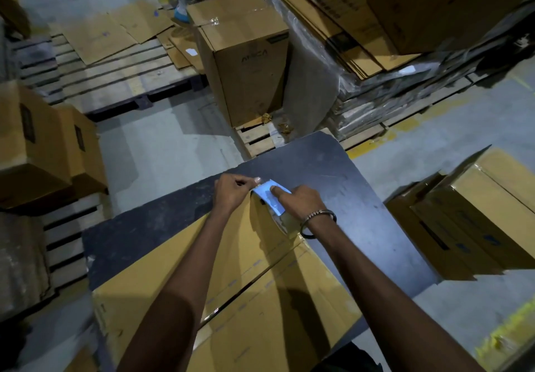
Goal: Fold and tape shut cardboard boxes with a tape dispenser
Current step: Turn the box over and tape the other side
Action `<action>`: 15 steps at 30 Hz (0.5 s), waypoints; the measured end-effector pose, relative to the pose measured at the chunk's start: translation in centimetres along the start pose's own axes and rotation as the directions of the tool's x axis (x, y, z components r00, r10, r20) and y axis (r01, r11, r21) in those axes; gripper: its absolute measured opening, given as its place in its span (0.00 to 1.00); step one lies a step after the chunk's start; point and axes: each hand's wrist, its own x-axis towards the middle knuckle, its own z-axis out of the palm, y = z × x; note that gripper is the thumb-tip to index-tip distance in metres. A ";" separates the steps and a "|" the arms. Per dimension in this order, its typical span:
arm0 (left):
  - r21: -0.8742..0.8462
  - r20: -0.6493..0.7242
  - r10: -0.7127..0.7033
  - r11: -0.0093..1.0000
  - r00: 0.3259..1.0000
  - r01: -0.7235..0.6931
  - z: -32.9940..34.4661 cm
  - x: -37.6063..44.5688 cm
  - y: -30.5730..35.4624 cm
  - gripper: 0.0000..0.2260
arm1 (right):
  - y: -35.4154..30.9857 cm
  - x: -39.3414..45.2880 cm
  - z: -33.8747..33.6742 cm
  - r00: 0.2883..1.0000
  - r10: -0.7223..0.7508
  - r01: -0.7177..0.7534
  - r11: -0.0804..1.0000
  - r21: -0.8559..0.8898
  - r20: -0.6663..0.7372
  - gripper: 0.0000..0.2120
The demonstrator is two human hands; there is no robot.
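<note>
My flat brown cardboard box (pixel 249 290) lies on the dark grey surface (pixel 362 198), its long centre seam running from near my body up toward the far end, and I take that box as my landmark for everything else. At the box's far end both my hands meet. My left hand (pixel 231 190) sits on the left side of the far edge, its fingers (pixel 254 181) curled together with the thumb pinched against the end of a pale blue strip of tape (pixel 270 198). My right hand (pixel 301 200) lies just to the right of it, over the far right corner of the box, with the index finger stretched out and pressing flat on top of the blue strip while the other fingers are tucked under; a dark bangle and a silver bracelet (pixel 318 221) circle that wrist. The strip lies across the far edge of the box, between and touching both hands; below it a glossy patch shows on the cardboard. I cannot see a dispenser. Beyond the box's far end stands a tall upright brown carton with taped top (pixel 246 61) on a wooden pallet (pixel 257 140). To the box's right, well apart on the floor, lie stacked brown cartons (pixel 474 212).
</note>
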 end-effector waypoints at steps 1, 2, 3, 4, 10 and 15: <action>0.001 -0.004 0.011 1.000 1.000 -0.011 0.0 -0.1 -0.1 0.10 | 0.2 -0.5 -0.4 1.000 -0.010 0.010 1.000 -0.006 -0.012 0.27; 0.006 -0.016 0.023 1.000 1.000 -0.022 0.1 -0.1 -0.1 0.11 | 0.6 -1.2 -1.0 0.999 -0.025 0.024 1.000 -0.019 -0.024 0.27; 0.016 -0.023 0.029 0.999 0.999 -0.028 0.1 -0.1 0.0 0.11 | 1.3 -2.0 -1.7 0.999 -0.031 0.030 0.999 -0.040 -0.026 0.27; 0.020 -0.021 0.035 0.999 0.999 -0.035 0.0 -0.2 0.1 0.11 | 2.5 -3.0 -2.3 0.999 -0.031 0.030 0.997 -0.072 -0.023 0.27; 0.038 0.044 -0.054 0.998 0.998 0.052 -0.2 -0.2 1.9 0.11 | 8.0 -6.3 -3.3 0.999 0.027 -0.032 0.988 -0.152 -0.033 0.29; 0.479 -0.117 0.067 0.878 0.991 -0.002 2.0 -3.0 4.9 0.15 | 7.0 -6.7 -2.1 0.996 -0.015 -0.003 0.980 -0.198 -0.087 0.27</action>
